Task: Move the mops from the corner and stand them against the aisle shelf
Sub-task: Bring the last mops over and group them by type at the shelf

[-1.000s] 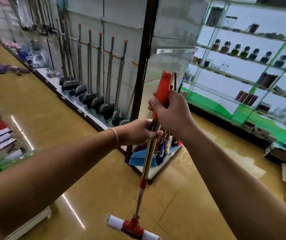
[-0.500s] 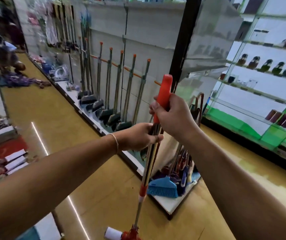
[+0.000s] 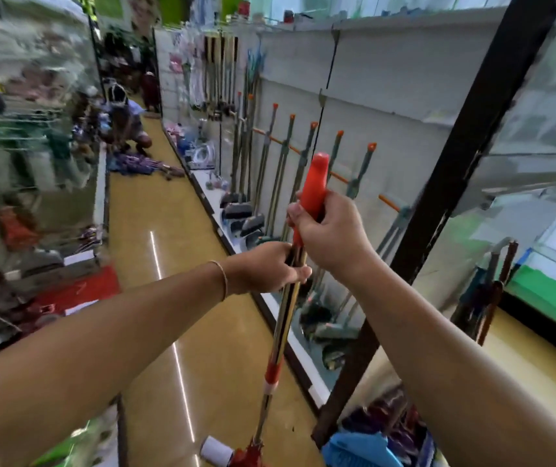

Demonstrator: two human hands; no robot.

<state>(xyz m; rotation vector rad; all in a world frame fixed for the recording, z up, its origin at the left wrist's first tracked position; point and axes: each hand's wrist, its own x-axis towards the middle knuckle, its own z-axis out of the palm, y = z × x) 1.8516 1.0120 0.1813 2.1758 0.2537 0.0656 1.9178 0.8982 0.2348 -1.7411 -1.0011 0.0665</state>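
Beside the white aisle shelf (image 3: 404,106), the stiff, light-looking red-handled metal mop (image 3: 285,318) is gripped — right hand (image 3: 332,237) wrapped round the grip, left hand (image 3: 263,267) round the shaft.

Count, head view. Hands: 2, left hand (image 3: 266,267) and right hand (image 3: 332,235), centre frame. Held mop (image 3: 283,318): 1, lower centre. Orange-capped mops (image 3: 310,153) standing along the aisle shelf (image 3: 404,82), centre right: 5 clear, perhaps more behind, blurred. Black upright post (image 3: 465,156): 1, right. Blue broom head (image 3: 361,449): 1, bottom right. Crouching person (image 3: 125,123): 1, upper left. Bracelet (image 3: 223,281): 1.
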